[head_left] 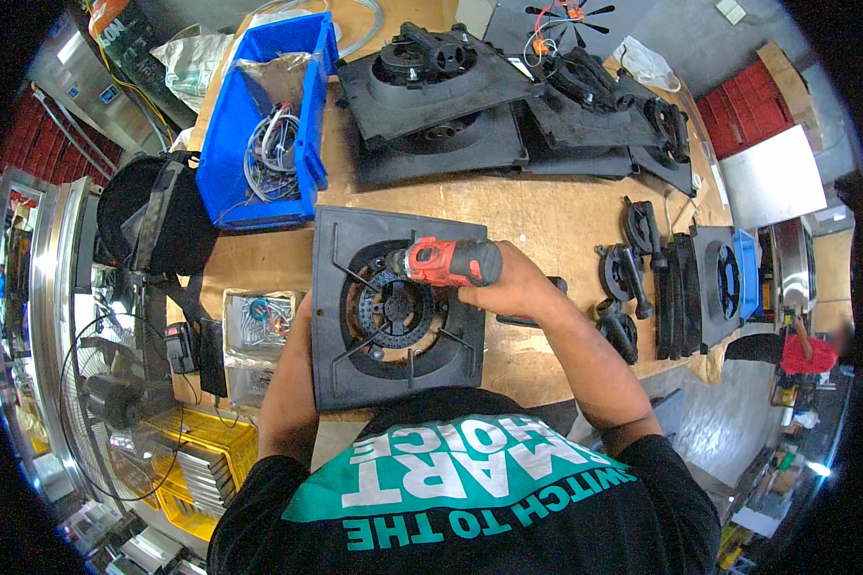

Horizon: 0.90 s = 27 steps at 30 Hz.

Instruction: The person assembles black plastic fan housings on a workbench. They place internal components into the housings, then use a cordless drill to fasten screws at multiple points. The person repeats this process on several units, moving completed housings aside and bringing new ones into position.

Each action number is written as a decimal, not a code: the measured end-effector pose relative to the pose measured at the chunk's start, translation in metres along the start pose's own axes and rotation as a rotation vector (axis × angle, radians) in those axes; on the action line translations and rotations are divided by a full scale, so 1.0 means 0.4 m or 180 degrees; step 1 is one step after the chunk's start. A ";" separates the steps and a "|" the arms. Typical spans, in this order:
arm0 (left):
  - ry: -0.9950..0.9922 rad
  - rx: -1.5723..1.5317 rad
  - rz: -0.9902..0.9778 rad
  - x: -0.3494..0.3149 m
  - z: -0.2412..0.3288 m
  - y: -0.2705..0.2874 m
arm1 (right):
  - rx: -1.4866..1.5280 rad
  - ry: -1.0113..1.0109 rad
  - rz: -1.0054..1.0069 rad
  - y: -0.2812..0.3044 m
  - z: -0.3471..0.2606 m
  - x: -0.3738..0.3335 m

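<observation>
On the wooden surface sits a black stove plate. The right hand is wrapped around a red drill, its nose over the plate's round burner. The left hand is mostly hidden by the plate's left edge, so I cannot tell its grip.

One red-and-black cordless drill and one square black stove unit with a round burner. Behind, at least four square black metal stove plates lie piled, though overlap makes the exact number uncertain. Three loose black ring-shaped metal burners with stubby tubes. Two blue plastic bins. One round wire-caged fan.
</observation>
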State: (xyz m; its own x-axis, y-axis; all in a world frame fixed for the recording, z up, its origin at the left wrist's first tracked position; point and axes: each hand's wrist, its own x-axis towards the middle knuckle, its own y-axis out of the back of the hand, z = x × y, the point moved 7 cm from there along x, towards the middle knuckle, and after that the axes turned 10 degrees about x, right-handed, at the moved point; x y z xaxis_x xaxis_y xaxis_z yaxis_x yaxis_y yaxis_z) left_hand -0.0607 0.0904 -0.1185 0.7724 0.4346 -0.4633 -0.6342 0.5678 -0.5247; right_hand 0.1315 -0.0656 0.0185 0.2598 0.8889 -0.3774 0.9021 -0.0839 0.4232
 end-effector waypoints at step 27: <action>-0.0015 -0.0129 -0.0007 0.009 0.007 0.000 | 0.0062 0.0198 0.0095 -0.004 -0.029 0.003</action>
State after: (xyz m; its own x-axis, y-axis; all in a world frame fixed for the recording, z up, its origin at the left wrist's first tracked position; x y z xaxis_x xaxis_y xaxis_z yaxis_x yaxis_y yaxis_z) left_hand -0.0579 0.0939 -0.1180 0.7738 0.4368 -0.4587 -0.6334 0.5399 -0.5543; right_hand 0.1263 -0.0590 0.0268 0.2652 0.9120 -0.3128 0.9010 -0.1189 0.4172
